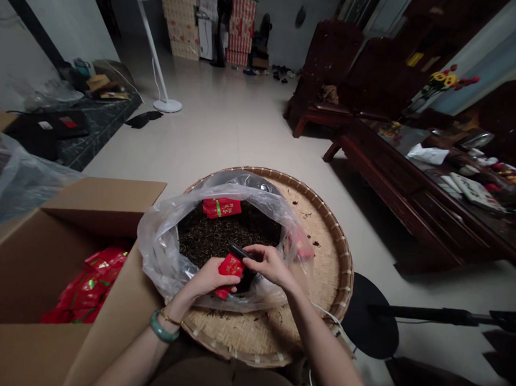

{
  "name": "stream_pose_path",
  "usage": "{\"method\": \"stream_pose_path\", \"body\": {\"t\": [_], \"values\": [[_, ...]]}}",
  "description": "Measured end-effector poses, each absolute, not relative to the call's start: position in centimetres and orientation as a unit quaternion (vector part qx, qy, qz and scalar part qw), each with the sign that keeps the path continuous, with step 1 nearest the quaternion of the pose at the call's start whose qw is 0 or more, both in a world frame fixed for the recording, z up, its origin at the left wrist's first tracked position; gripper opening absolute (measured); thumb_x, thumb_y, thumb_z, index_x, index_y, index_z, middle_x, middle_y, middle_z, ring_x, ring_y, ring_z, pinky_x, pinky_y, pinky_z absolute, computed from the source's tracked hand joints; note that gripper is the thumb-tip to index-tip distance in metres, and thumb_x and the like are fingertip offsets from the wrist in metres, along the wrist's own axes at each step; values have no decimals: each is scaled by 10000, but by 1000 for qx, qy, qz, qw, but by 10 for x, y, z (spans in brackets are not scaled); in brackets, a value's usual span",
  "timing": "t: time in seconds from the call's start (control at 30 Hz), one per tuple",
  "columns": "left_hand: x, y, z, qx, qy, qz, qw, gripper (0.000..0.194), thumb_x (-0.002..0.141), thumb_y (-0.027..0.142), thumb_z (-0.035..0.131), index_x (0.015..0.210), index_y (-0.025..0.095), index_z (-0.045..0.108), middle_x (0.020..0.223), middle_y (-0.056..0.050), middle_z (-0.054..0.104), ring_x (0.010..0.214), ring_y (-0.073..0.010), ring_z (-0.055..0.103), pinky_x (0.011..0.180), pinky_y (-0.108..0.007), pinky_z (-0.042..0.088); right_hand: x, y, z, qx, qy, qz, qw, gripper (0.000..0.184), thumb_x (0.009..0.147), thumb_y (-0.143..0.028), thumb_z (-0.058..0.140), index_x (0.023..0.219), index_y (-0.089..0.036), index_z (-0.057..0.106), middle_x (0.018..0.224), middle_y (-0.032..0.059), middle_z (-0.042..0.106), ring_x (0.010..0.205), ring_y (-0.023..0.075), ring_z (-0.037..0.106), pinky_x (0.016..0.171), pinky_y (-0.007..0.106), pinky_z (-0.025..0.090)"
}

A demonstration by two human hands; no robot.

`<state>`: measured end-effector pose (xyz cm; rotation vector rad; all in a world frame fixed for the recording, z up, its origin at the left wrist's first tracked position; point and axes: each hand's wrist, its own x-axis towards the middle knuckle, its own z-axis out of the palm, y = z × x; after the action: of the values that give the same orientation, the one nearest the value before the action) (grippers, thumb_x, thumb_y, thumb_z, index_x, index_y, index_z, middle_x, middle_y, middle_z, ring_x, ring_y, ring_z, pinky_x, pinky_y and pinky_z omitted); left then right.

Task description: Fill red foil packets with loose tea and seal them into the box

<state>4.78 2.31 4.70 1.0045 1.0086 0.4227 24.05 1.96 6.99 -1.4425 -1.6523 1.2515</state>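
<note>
My left hand [212, 277] grips a small red packet [231, 266] with gold print. My right hand [271, 264] is closed around a dark, elongated tool [238, 252], whose tip lies at the packet's top edge; its exact kind is not clear. Both hands are over the near side of an open clear plastic bag [157, 233]. Dark loose tea leaves [207, 236] fill the bag, and more red packets [222, 208] lie on the leaves at its far side. Beneath the bag is a round woven bamboo tray [329, 238] with a few scattered leaves.
An open cardboard box [115, 301] at the left holds many red packets [90, 287]. A white cable [329, 312] runs by the tray's right rim. A black round stand base [370, 316] is at the right. Farther off are a dark wooden table [373, 171] and a white fan [147, 40].
</note>
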Motion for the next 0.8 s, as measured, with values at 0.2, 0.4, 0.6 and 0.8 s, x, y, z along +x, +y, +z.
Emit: {"method": "stream_pose_path", "body": {"t": [0.2, 0.4, 0.6, 0.8], "values": [[47, 22, 46, 455, 452, 193, 743, 393, 539, 319, 809, 826, 100, 653, 740, -53, 704, 562, -178, 675, 483, -243, 510, 240, 19, 71, -551, -625, 464, 301, 259, 749, -287, 636, 974, -183, 709, 876, 16, 723, 725, 157, 610, 623, 231, 445], [46, 23, 43, 463, 448, 184, 743, 368, 556, 311, 800, 825, 103, 660, 746, -54, 713, 571, -181, 678, 492, -248, 517, 239, 17, 69, -547, -612, 484, 305, 255, 750, -310, 640, 957, -179, 710, 813, 15, 707, 646, 140, 580, 568, 226, 434], [44, 25, 44, 464, 441, 190, 744, 391, 561, 315, 803, 862, 104, 672, 852, -85, 732, 565, -161, 677, 487, -229, 517, 248, 19, 62, -534, -531, 553, 357, 404, 730, -384, 656, 1063, -155, 658, 813, 29, 697, 622, 140, 589, 570, 251, 469], [42, 24, 41, 449, 453, 196, 745, 462, 546, 364, 817, 894, 101, 665, 924, -118, 732, 578, -169, 682, 451, -216, 508, 270, 14, 51, -646, -609, 352, 297, 342, 742, -320, 647, 1047, -168, 674, 988, 83, 701, 862, 218, 628, 767, 327, 479]]}}
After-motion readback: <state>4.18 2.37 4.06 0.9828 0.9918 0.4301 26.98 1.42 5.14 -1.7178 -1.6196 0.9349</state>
